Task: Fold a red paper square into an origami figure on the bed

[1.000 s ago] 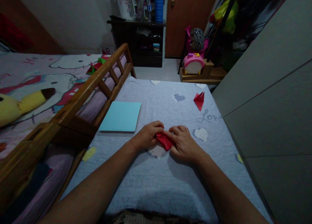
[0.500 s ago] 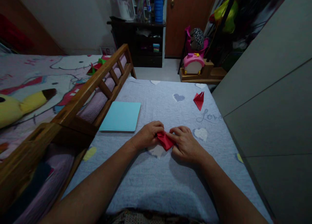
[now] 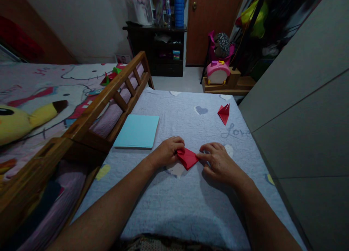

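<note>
Head view: a small, bright red piece of folded paper (image 3: 188, 159) lies low over the pale blue, heart-printed bedspread (image 3: 169, 203), between the two bare hands. The left hand (image 3: 169, 151) has thumb and fingers brought together on the paper's left end, hiding that part of it. The right hand (image 3: 220, 163) is loosely spread, its index fingertip at the paper's right corner and its thumb apart, so it touches rather than clamps.

The paper looks very light and thin, crisp along its creases yet easily bent or crumpled between them; it would probably slide readily over the cloth. The soft bedding beneath likely gives little backing for a sharp crease. The layered left end seems the firmest place to hold, with a light pinch; the thin right corner probably suits a fingertip only, since a hard tug could tear it or open its folds.

A second red paper piece, folded with upright points (image 3: 224, 114), stands farther off to the right, and a flat, light turquoise rectangular pad (image 3: 137, 132) lies to the left.
</note>
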The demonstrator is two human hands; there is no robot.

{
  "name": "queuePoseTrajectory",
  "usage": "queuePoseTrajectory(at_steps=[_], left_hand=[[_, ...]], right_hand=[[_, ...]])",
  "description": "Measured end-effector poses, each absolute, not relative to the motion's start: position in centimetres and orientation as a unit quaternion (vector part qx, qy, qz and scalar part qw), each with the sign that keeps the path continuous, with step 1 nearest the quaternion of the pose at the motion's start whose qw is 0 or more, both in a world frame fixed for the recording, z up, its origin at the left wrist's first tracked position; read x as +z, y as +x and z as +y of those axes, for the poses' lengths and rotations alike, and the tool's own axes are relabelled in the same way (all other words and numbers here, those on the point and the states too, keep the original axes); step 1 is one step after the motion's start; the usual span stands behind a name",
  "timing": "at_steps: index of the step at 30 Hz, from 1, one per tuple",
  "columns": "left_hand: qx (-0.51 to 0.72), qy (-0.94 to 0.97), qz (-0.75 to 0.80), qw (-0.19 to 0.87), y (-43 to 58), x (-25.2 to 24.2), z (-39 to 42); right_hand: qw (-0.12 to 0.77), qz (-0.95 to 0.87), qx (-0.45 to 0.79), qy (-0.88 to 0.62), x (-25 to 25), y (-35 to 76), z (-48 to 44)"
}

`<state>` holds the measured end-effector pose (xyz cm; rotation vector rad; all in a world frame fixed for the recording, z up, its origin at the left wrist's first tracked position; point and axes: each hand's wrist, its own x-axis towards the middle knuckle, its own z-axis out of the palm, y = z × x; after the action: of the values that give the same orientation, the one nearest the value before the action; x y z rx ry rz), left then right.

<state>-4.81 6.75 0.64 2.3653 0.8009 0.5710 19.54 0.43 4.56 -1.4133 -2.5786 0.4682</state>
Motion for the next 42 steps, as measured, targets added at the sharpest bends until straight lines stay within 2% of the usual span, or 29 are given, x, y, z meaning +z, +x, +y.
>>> queuePoseTrajectory(at_steps=[13,21,29,42], left_hand=[[0.212,0.880,0.302,0.298,-4.9,0.8,6.7],[0.217,0.883,0.302,0.288,-4.8,0.6,6.6],[0.218,0.881,0.307,0.288,-4.9,0.5,6.6],[0.217,0.874,0.312,0.304,-4.9,0.7,6.6]], right_hand=[[0.053,-0.854,0.175,-0.487,5.1,21.6,0.6],[0.225,-0.844,0.193,-0.447,3.8,19.5,1.1],[0.212,-0.801,0.210,-0.519,2.1,18.1,1.0],[0.173,-0.809,0.224,-0.515,1.9,18.9,1.3]])
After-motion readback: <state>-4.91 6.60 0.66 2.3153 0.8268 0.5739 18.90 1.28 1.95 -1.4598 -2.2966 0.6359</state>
